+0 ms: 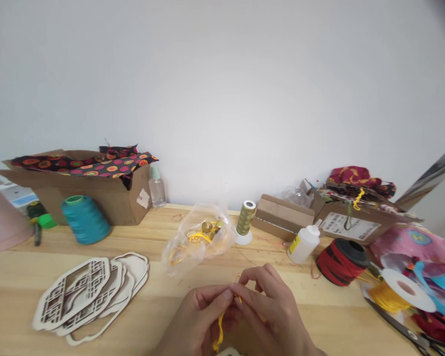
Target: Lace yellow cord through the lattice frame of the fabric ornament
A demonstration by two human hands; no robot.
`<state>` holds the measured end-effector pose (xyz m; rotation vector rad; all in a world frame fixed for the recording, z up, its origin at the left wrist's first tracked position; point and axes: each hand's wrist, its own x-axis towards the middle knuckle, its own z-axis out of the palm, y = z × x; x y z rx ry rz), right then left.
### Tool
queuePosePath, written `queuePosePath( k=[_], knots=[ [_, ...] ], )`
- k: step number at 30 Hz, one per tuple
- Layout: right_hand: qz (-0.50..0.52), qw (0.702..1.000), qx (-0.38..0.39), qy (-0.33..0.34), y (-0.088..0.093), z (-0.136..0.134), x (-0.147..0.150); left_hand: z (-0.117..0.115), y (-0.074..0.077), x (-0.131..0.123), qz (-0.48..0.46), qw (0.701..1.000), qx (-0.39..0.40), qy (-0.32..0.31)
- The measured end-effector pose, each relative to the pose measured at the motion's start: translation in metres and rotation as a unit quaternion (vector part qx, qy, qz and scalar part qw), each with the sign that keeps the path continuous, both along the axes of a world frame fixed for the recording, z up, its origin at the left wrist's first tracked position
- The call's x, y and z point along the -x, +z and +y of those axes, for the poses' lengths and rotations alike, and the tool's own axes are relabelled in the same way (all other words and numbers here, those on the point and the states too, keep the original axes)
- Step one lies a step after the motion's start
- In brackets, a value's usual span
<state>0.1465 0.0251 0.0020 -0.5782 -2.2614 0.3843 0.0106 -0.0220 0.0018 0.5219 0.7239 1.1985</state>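
Observation:
Near the front edge of the view, both my hands meet over the table, fingertips pinched together. Between them runs a yellow cord [220,330], its end hanging down below the fingers. My left hand [203,316] grips the cord between thumb and forefinger. My right hand [272,309] pinches the same cord, and a small loop shows above the fingertips. Part of a pale cut-out piece [230,352] peeks out beneath my hands at the bottom edge. Just beyond them lies a clear plastic bag [178,249] holding yellow cord and brass-coloured bells [206,227].
Left are stacked pale cut-out frames [72,291], a teal thread cone [85,220] and a cardboard box [133,198] of fabric. Right stand an olive thread spool [245,218], a white glue bottle [304,243], a red cord spool [337,262], a yellow spool [389,296] and scissors [396,324].

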Motion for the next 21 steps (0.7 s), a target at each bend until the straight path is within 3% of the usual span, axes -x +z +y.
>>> queuePosePath(
  k=[12,21],
  knots=[
    [0.002,0.992,0.125,0.026,-0.005,-0.003,0.003,0.001,-0.012,0.006,0.001,1.000,0.005,-0.018],
    [-0.043,0.995,0.062,0.064,0.001,-0.001,-0.003,0.001,0.001,0.005,-0.025,0.999,0.031,-0.020]
  ],
)
